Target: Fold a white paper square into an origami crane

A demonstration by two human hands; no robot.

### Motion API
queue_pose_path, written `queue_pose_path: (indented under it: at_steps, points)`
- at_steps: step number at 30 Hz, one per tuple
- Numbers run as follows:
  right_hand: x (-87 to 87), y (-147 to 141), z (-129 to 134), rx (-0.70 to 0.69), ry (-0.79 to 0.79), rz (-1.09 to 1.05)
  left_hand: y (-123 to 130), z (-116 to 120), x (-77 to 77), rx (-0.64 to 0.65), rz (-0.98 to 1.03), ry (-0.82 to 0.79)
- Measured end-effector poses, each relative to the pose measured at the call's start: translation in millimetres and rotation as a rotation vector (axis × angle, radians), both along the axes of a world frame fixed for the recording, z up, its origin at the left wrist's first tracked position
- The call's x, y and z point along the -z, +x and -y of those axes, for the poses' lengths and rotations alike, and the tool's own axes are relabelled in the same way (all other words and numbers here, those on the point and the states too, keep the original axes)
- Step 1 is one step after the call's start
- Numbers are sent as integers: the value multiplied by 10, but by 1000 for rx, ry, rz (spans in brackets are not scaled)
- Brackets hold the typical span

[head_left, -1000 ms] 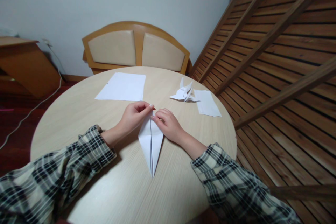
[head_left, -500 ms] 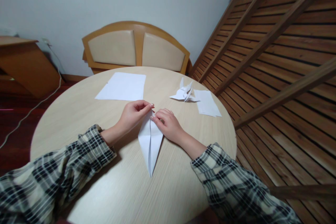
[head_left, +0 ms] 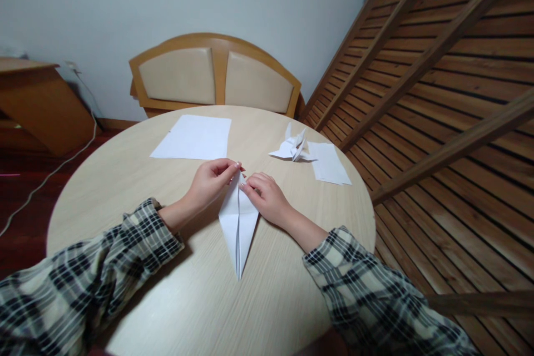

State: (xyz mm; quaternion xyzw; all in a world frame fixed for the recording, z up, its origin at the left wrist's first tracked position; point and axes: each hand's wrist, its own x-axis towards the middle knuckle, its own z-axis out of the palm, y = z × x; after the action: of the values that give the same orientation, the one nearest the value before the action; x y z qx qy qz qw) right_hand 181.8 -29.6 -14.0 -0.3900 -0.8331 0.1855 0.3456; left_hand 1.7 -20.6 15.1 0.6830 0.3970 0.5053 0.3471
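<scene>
A white sheet of paper folded into a long diamond lies on the round table, its split lower point towards me. My left hand pinches the far tip of this folded paper between thumb and fingers. Just below that tip, on the right edge, my right hand grips the paper with its thumb on top and the fingers curled. The far tip is partly covered by my fingers.
Finished-looking folded paper cranes stand at the back right, beside several small white sheets. A larger white sheet lies back left on the table. Behind are a padded headboard and, rightward, a slatted wooden frame.
My left thumb and fingers have shifted slightly left at the far tip, showing a little more of it. The right hand keeps its grip, and the paper stays almost in place.
</scene>
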Motion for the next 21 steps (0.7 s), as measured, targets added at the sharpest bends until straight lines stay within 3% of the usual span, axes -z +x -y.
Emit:
queue_pose_path:
  at_steps: [6,12,21]
  points:
    - [-23,-3,13,-40,-8,19,-17,-18,34,-44,-1,-22]
    - [-14,2,2,-38,-24,13,-25,-69,70,-29,144,-140]
    - [-8,2,-8,-37,-29,-11,-13,-46,20,19,11,2]
